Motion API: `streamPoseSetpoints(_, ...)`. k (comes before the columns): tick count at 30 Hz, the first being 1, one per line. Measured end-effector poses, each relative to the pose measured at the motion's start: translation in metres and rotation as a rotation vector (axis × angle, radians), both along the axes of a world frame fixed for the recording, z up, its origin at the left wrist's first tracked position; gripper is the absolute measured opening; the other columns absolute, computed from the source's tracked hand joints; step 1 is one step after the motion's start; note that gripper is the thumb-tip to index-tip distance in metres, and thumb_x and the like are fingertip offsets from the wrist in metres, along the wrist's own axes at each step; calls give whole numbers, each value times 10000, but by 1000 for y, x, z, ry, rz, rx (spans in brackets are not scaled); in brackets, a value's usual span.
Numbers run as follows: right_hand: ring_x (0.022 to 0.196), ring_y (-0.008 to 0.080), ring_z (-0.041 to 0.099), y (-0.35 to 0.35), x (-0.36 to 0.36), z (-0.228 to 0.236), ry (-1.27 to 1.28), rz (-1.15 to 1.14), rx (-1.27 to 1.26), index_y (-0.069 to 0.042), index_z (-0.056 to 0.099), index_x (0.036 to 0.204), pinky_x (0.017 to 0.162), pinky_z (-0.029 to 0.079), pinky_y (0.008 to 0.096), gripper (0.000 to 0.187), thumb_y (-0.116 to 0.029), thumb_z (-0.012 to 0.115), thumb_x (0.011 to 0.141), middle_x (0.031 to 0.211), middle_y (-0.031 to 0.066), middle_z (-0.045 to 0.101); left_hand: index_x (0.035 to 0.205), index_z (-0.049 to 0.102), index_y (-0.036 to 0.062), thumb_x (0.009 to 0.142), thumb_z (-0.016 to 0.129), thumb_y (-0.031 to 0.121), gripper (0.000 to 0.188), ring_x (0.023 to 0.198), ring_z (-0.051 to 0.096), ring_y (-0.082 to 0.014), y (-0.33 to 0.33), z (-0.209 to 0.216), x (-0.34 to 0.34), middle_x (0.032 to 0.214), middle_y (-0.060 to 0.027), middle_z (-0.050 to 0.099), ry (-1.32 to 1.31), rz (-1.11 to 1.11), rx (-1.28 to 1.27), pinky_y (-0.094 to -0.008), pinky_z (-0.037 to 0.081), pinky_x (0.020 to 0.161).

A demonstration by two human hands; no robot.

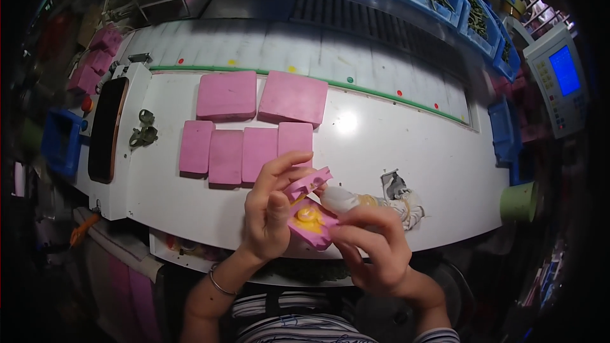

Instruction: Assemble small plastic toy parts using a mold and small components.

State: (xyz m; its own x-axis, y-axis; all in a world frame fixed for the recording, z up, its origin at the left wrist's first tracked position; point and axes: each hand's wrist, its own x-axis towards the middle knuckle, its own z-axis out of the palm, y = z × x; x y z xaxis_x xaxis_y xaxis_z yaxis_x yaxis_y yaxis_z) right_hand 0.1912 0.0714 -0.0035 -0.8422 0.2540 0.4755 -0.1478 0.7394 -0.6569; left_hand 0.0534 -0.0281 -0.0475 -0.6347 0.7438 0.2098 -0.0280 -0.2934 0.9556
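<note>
We hold a pink mould (pixel 310 206) in front of us, just above the near edge of the white table (pixel 394 152). It is split open like a clam. Our left hand (pixel 270 206) grasps it from nine o'clock, thumb pressed on the lower half and fingers curled over the upper half. Our right hand (pixel 372 248) pinches the lower half from four o'clock, beside the yellow lump (pixel 306 216) sitting in its hollow.

The mould looks soft and rubbery to us, light, and likely to bend rather than break. We judge its outer edges the best grip, away from the hollow. The lump looks glossy, perhaps slippery or fragile.

At eleven o'clock, well apart, pink blocks (pixel 244 152) lie in rows. A white bottle (pixel 340 199) lies at one o'clock, just beside the mould.
</note>
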Motion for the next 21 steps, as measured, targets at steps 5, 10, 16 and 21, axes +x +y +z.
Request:
streamPoseSetpoints(5, 822, 213, 531, 2, -21, 13, 10, 3, 78, -40, 589, 1030, 642, 474, 254, 388, 60, 720, 678, 1052, 160, 511, 1251, 414, -71, 948, 288, 554, 706, 881, 633, -207, -12, 5, -2, 958, -173, 652, 133, 102, -43, -301, 488, 811)
streamPoseSetpoints(10, 801, 248, 576, 2, -23, 15, 185, 134, 165, 35, 641, 960, 650, 487, 299, 344, 20, 674, 618, 985, 164, 534, 1260, 431, -74, 918, 267, 615, 786, 848, 641, -216, -21, 4, -1, 923, -169, 658, 102, 8, -24, -317, 500, 779)
streamPoseSetpoints(16, 786, 228, 581, -10, -31, 18, 257, -183, 72, -6, 618, 1066, 637, 477, 291, 413, 42, 704, 665, 1021, 173, 546, 1332, 395, -71, 718, 358, 793, 1060, 864, 631, -213, -18, 6, -2, 954, -163, 643, 74, -172, 74, -321, 496, 788)
streamPoseSetpoints(21, 791, 215, 593, 10, -44, 19, -104, 103, -457, 16, 608, 1052, 683, 480, 288, 338, 26, 695, 726, 955, 121, 603, 1361, 354, -69, 702, 577, 683, 1024, 878, 626, -178, -20, -1, -9, 978, -160, 643, -31, -143, 94, -280, 487, 785)
